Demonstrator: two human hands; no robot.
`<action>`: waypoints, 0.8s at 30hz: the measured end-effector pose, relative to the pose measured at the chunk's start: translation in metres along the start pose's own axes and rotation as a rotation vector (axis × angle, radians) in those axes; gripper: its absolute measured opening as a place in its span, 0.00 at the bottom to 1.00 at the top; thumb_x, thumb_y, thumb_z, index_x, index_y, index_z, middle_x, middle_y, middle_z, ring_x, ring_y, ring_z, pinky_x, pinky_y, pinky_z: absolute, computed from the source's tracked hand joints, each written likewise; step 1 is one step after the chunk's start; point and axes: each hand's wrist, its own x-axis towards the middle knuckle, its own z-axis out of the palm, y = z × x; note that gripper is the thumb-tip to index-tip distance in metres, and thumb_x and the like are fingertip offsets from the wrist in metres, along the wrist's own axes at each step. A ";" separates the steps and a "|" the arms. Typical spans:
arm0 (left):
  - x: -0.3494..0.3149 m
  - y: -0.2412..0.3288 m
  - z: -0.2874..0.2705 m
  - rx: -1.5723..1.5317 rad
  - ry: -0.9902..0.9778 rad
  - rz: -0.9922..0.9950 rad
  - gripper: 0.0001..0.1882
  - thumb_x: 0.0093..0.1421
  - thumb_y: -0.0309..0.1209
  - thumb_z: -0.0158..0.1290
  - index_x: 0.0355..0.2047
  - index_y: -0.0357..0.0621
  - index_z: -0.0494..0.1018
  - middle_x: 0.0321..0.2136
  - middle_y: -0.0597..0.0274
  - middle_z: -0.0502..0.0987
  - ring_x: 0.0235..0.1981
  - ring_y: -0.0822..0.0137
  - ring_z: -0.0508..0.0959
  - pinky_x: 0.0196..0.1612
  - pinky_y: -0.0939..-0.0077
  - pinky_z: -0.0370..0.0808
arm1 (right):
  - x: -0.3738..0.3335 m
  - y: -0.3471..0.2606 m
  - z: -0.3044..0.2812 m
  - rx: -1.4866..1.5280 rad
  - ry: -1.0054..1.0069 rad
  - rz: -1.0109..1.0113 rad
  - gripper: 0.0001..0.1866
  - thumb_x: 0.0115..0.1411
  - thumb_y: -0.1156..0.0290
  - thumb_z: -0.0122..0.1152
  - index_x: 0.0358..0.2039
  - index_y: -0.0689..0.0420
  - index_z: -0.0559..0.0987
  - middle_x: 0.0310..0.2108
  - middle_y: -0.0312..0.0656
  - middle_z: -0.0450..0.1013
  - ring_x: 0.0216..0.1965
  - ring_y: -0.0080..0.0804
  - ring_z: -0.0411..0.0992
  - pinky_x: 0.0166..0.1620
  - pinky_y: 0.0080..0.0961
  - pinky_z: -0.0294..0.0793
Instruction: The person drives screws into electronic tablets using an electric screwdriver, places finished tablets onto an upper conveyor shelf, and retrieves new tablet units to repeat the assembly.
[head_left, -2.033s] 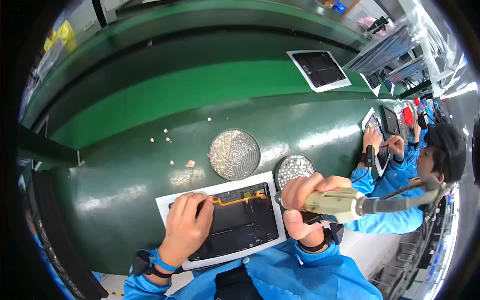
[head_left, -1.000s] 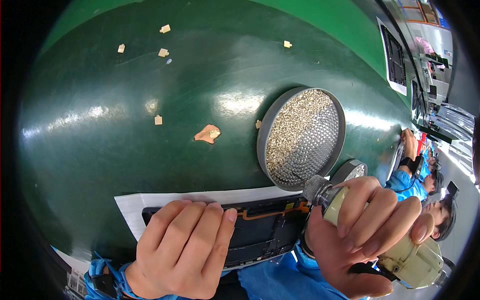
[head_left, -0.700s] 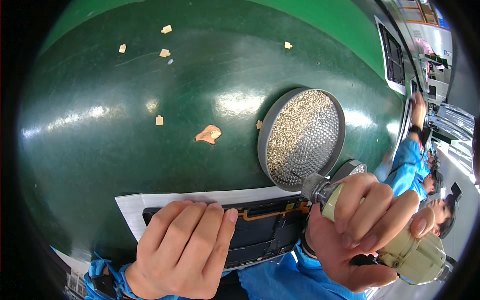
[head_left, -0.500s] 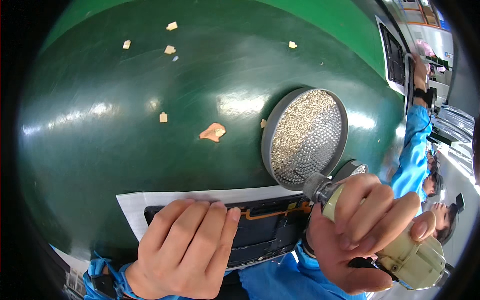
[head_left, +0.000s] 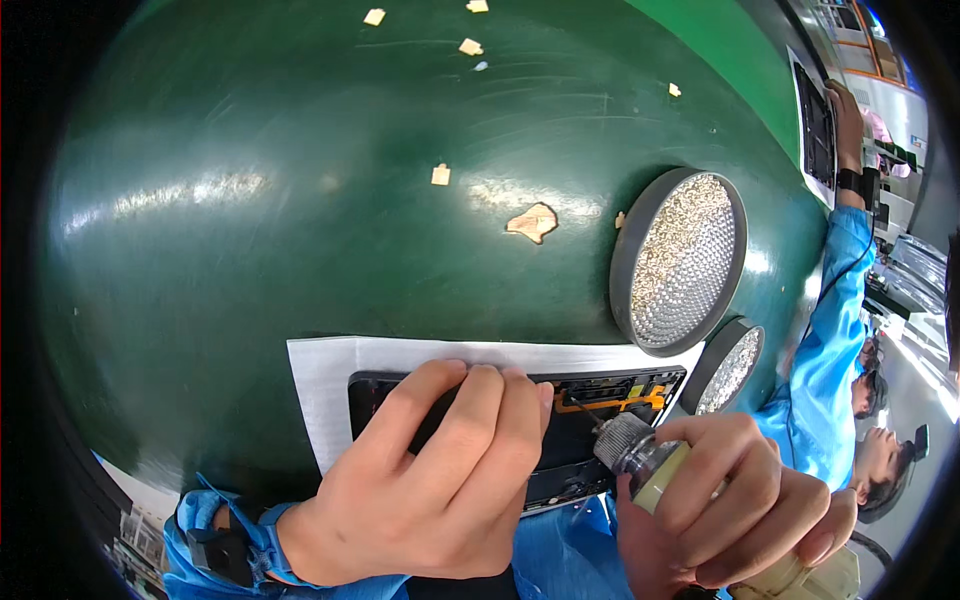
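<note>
A black, opened flat electronic device (head_left: 585, 450) lies on white paper (head_left: 318, 400) at the table's near edge. Along its far side runs an orange flex cable (head_left: 630, 402). My left hand (head_left: 430, 490) holds the device, fingers together over its middle and left part; the thumb is hidden. My right hand (head_left: 735, 500) is wrapped around a pale green electric screwdriver (head_left: 630, 450) with a knurled collar. Its thin bit points left over the device, close to the orange cable. Whether the bit touches, or carries a screw, I cannot tell.
Beyond the device stands a grey round dish (head_left: 630, 265) of tiny screws. A smaller dish (head_left: 705, 375) of silvery pieces is beside it. Several small tan tabs (head_left: 440, 175) and a brown-edged scrap (head_left: 533, 223) lie on the green table. At right, a co-worker's arm (head_left: 840, 290) reaches toward a similar device.
The screwdriver's tip has gone from the large dish's near rim to above the device. My left hand still holds the device. The whole view has shifted, moving the table's things rightward.
</note>
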 end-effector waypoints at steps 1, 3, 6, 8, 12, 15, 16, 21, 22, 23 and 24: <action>0.001 0.000 -0.001 -0.015 -0.002 -0.006 0.18 0.49 0.29 0.62 0.41 0.34 0.87 0.43 0.52 0.81 0.45 0.55 0.80 0.46 0.59 0.82 | -0.001 0.001 0.002 -0.002 0.013 -0.006 0.36 0.69 0.54 0.69 0.66 0.59 0.62 0.35 0.34 0.69 0.26 0.23 0.67 0.24 0.21 0.69; 0.000 0.001 -0.001 -0.022 -0.001 -0.016 0.18 0.50 0.29 0.62 0.41 0.34 0.87 0.43 0.52 0.80 0.46 0.55 0.80 0.46 0.60 0.82 | -0.001 0.002 0.003 -0.009 0.007 -0.005 0.36 0.69 0.54 0.69 0.66 0.59 0.62 0.35 0.34 0.69 0.26 0.23 0.67 0.23 0.21 0.68; -0.003 0.001 0.003 -0.005 0.015 -0.014 0.18 0.50 0.30 0.61 0.41 0.34 0.87 0.43 0.53 0.80 0.45 0.56 0.79 0.46 0.60 0.82 | -0.003 0.006 0.001 0.003 -0.015 -0.012 0.35 0.69 0.55 0.69 0.66 0.58 0.62 0.35 0.34 0.69 0.25 0.23 0.67 0.23 0.21 0.68; -0.005 0.002 0.005 -0.020 0.036 -0.021 0.18 0.50 0.30 0.62 0.40 0.33 0.87 0.42 0.53 0.80 0.45 0.56 0.79 0.46 0.61 0.82 | -0.006 0.008 0.001 0.025 -0.035 -0.022 0.35 0.69 0.55 0.69 0.66 0.58 0.62 0.35 0.35 0.69 0.25 0.23 0.67 0.23 0.21 0.68; 0.001 0.003 -0.002 0.007 0.018 -0.022 0.17 0.51 0.30 0.63 0.40 0.34 0.87 0.42 0.53 0.80 0.45 0.56 0.80 0.46 0.61 0.82 | -0.007 0.009 0.005 0.018 -0.027 -0.011 0.36 0.69 0.56 0.69 0.66 0.58 0.62 0.35 0.35 0.69 0.25 0.24 0.67 0.24 0.22 0.69; 0.000 0.003 -0.003 0.002 0.017 -0.038 0.17 0.51 0.29 0.63 0.40 0.33 0.87 0.42 0.53 0.80 0.45 0.57 0.80 0.46 0.60 0.82 | -0.006 0.011 0.004 0.026 -0.049 -0.008 0.35 0.69 0.56 0.69 0.66 0.58 0.61 0.35 0.35 0.69 0.25 0.24 0.67 0.24 0.23 0.70; -0.001 0.003 -0.003 0.003 0.020 -0.044 0.17 0.51 0.29 0.63 0.40 0.33 0.87 0.42 0.53 0.80 0.45 0.57 0.80 0.47 0.60 0.82 | -0.005 0.012 0.004 0.033 -0.069 -0.008 0.35 0.69 0.56 0.69 0.66 0.58 0.61 0.35 0.35 0.69 0.25 0.24 0.67 0.23 0.23 0.70; 0.002 0.003 -0.001 0.029 0.045 -0.025 0.17 0.51 0.29 0.64 0.40 0.33 0.87 0.43 0.53 0.81 0.46 0.57 0.80 0.47 0.61 0.82 | 0.000 0.012 0.003 -0.004 -0.098 -0.012 0.35 0.69 0.56 0.69 0.65 0.57 0.61 0.35 0.35 0.69 0.25 0.25 0.67 0.23 0.24 0.71; 0.002 0.003 -0.001 0.014 0.031 -0.021 0.17 0.51 0.29 0.64 0.40 0.33 0.87 0.43 0.53 0.81 0.46 0.57 0.80 0.47 0.61 0.82 | 0.002 0.012 0.003 -0.012 -0.104 -0.012 0.35 0.69 0.56 0.69 0.65 0.57 0.61 0.35 0.35 0.69 0.25 0.25 0.67 0.23 0.24 0.71; 0.001 0.001 -0.001 0.000 0.019 -0.018 0.16 0.52 0.29 0.64 0.40 0.33 0.87 0.43 0.53 0.81 0.46 0.57 0.80 0.47 0.61 0.82 | 0.003 0.012 0.004 -0.008 -0.108 -0.011 0.35 0.69 0.56 0.69 0.65 0.57 0.61 0.35 0.35 0.69 0.25 0.25 0.67 0.23 0.24 0.71; 0.000 -0.001 -0.001 -0.014 0.007 -0.015 0.16 0.52 0.29 0.64 0.40 0.32 0.87 0.43 0.53 0.80 0.45 0.56 0.80 0.47 0.61 0.82 | 0.003 0.012 0.005 -0.023 -0.104 0.002 0.35 0.69 0.55 0.69 0.65 0.57 0.60 0.34 0.35 0.69 0.25 0.25 0.67 0.22 0.24 0.71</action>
